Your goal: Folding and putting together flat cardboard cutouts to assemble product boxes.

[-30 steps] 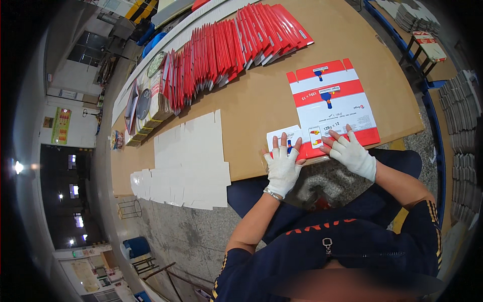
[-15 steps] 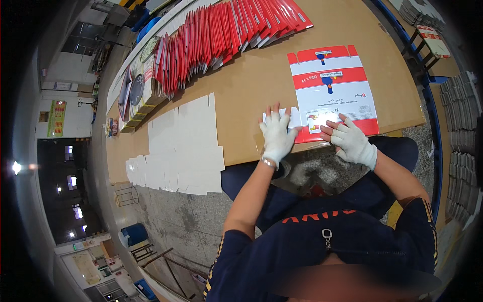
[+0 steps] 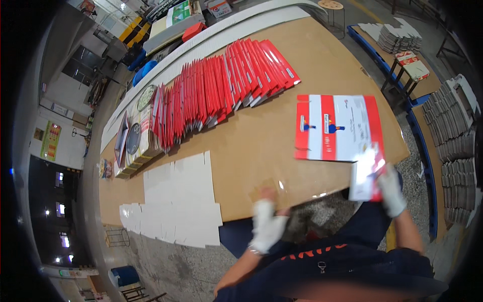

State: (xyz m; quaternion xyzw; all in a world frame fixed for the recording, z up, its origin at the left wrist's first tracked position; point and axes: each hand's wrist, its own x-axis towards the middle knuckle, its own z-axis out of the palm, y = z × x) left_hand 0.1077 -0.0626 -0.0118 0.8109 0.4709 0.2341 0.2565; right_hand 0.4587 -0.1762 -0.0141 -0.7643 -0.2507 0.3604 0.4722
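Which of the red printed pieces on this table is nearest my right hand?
The flat red-and-white carton, with your right hand at its edge; it lies spread out alone, while the other red pieces lean together in a long row.

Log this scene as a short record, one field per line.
Left hand: white-gloved, near the table's front edge, apart from the carton, no object visible in it
Right hand: white-gloved, blurred, at the carton's near flap; grip unclear
Carton: flat red-and-white blank, mostly on the table, its near flap reaching past the front edge
Table: brown top
Red row: many flat red pieces, leaning closely together
White sheets: overlapping, flat, left of the carton
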